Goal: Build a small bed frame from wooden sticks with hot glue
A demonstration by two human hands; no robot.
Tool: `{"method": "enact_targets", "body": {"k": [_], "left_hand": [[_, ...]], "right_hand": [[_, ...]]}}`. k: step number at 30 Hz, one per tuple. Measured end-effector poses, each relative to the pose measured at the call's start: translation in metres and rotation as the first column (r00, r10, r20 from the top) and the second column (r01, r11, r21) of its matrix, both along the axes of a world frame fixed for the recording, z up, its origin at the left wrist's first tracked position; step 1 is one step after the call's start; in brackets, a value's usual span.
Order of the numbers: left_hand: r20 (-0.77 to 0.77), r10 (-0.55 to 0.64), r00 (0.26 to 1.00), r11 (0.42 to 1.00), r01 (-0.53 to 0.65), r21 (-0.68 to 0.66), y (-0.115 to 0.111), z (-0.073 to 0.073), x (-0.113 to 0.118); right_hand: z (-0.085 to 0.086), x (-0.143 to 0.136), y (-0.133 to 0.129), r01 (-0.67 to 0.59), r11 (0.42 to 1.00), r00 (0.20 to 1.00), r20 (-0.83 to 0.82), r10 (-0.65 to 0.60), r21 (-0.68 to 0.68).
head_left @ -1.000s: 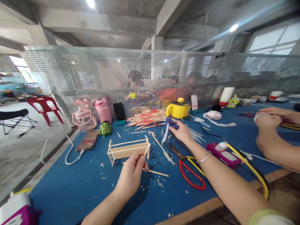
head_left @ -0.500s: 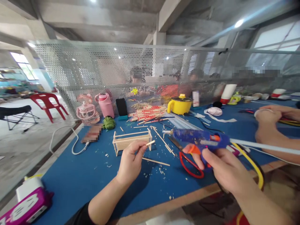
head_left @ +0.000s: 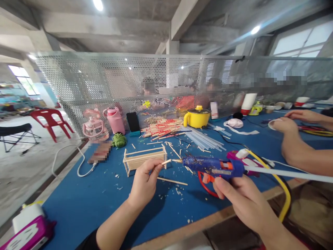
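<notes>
Between finger and thumb, my left hand [head_left: 146, 178] pinches a short wooden stick [head_left: 166, 161]. My right hand [head_left: 231, 192] grips a blue hot glue gun [head_left: 208, 166], fingers around its handle by the orange trigger; a long white glue stick [head_left: 281, 172] sticks out of its back. The gun's nozzle is at the free end of the short stick, touching or almost so. Just behind my left hand stands a small frame of wooden sticks [head_left: 144, 159]. One loose stick [head_left: 173, 181] lies right of that hand. Red-handled scissors [head_left: 204, 185] lie partly hidden under the gun.
Behind are a heap of red-marked sticks [head_left: 163, 127], clear glue sticks [head_left: 205, 139], a yellow pot [head_left: 198, 117], a pink bottle [head_left: 116, 119] and green yarn [head_left: 119, 140]. A co-worker's hands [head_left: 286, 123] work at right. A perforated metal screen [head_left: 104, 80] borders the blue table [head_left: 85, 201].
The glue gun has moved left and slightly down, bringing its nozzle to the short stick's end. My left hand has barely moved. The view has shifted slightly.
</notes>
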State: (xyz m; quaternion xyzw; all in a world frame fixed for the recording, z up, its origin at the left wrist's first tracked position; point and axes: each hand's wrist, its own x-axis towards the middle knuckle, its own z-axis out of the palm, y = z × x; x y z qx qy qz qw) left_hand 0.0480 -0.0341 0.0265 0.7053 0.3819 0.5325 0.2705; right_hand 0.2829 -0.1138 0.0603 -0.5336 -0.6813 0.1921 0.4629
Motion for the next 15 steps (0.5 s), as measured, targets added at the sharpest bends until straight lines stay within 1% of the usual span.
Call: {"method": "enact_targets", "body": {"k": [9, 15], "left_hand": [[-0.029, 0.004, 1.0, 0.999, -0.003, 0.033, 0.0002, 0.0013, -0.0002], [-0.041, 0.007, 0.999, 0.999, -0.006, 0.045, -0.001, 0.0028, 0.0001]], "right_hand": [[-0.0052, 0.0016, 0.0005, 0.007, 1.0, 0.999, -0.052, -0.007, -0.009], [-0.0028, 0.0004, -0.0001, 0.001, 1.0, 0.997, -0.071, -0.002, -0.012]]}}
